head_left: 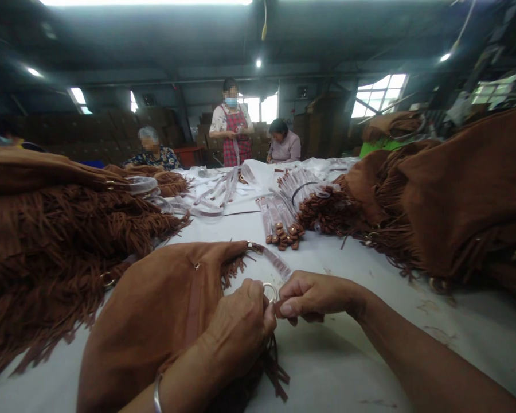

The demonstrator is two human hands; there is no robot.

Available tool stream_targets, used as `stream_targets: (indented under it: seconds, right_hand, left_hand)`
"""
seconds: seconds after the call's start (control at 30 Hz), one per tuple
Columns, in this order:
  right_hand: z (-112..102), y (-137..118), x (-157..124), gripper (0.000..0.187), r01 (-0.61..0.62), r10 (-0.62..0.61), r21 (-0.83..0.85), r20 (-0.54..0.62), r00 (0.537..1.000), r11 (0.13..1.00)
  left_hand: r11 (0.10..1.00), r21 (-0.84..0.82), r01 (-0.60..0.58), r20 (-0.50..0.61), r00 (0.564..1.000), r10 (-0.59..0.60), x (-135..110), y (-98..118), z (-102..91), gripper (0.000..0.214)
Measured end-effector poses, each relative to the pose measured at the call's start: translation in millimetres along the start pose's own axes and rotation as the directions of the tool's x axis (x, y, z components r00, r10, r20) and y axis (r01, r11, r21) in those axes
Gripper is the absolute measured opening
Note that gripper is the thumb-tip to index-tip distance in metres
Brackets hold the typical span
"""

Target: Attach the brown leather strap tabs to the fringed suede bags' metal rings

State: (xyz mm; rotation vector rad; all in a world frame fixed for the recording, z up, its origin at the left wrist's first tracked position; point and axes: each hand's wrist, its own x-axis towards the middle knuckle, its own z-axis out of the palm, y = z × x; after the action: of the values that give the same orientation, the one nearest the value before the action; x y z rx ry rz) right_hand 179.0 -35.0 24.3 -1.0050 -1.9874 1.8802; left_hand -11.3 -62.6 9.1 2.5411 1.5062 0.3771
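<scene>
A brown fringed bag [155, 292] with a zip lies on the white table in front of me. At its near right end a metal ring [270, 291] stands up between my hands. My left hand [245, 315] is closed on the bag's end by the ring, its fingers hiding part of it. Pinched in my right hand [309, 295] is the brown end of a strap, right against the ring. A plastic-wrapped strap [275, 261] runs from the bag's far corner toward my right hand.
Fringed brown bags are piled at the left [60, 229] and the right [468, 183]. Bundles of wrapped straps [281, 221] lie mid-table, with loose wrapped straps [223, 192] farther back. Several people are beyond the table, one standing in a checked apron [235, 137].
</scene>
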Motion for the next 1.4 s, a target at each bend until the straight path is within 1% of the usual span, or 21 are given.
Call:
stream_targets:
  seconds: [0.13, 0.27, 0.33, 0.5, 0.7, 0.93, 1.03, 1.17, 1.3, 1.4]
  right_hand:
    - [3, 1, 1, 0.035, -0.004, 0.004, 0.027, -0.013, 1.000, 1.000]
    - [8, 0, 3, 0.037, -0.018, 0.023, 0.051, -0.100, 0.995, 0.999]
    - [10, -2, 3, 0.038, -0.028, 0.035, 0.060, -0.125, 0.991, 0.998]
    - [9, -1, 2, 0.038, -0.035, 0.041, 0.070, -0.084, 0.996, 0.997]
    - [5, 5, 2, 0.037, -0.014, 0.017, 0.130, -0.018, 1.000, 0.991]
    - [6, 3, 3, 0.035, -0.012, 0.014, 0.161, -0.008, 1.000, 0.987]
    - [7, 2, 3, 0.035, -0.011, 0.013, 0.163, -0.009, 1.000, 0.987]
    - [8, 0, 3, 0.034, -0.010, 0.015, 0.149, -0.032, 0.999, 0.989]
    - [8, 0, 4, 0.036, -0.023, 0.027, 0.143, -0.028, 0.999, 0.990]
    - [6, 1, 4, 0.038, -0.018, 0.022, 0.140, -0.032, 0.999, 0.990]
  left_hand:
    - [1.000, 0.012, -0.006, -0.029, 1.000, 0.006, 0, -3, 3.0, 0.012]
    - [0.995, 0.086, -0.060, -0.126, 0.990, 0.070, 0, -8, 7.3, 0.010]
    - [0.991, 0.116, -0.067, -0.148, 0.985, 0.084, -1, -10, 8.3, 0.010]
    - [0.994, 0.091, -0.063, -0.104, 0.992, 0.072, -1, -7, 6.8, 0.010]
    - [0.996, 0.054, -0.077, -0.072, 0.994, 0.080, -2, -5, 4.3, 0.015]
    - [0.994, 0.065, -0.084, -0.033, 0.996, 0.087, -3, -6, -0.3, 0.021]
    - [0.996, 0.044, -0.074, -0.016, 0.997, 0.075, -3, -6, -1.1, 0.019]
    - [0.997, 0.024, -0.073, -0.025, 0.997, 0.073, -4, -4, -0.6, 0.016]
    - [0.999, 0.028, -0.044, 0.018, 0.999, 0.044, -2, -2, -1.6, 0.014]
    - [0.998, 0.030, -0.046, 0.018, 0.999, 0.046, -1, -1, -3.4, 0.013]
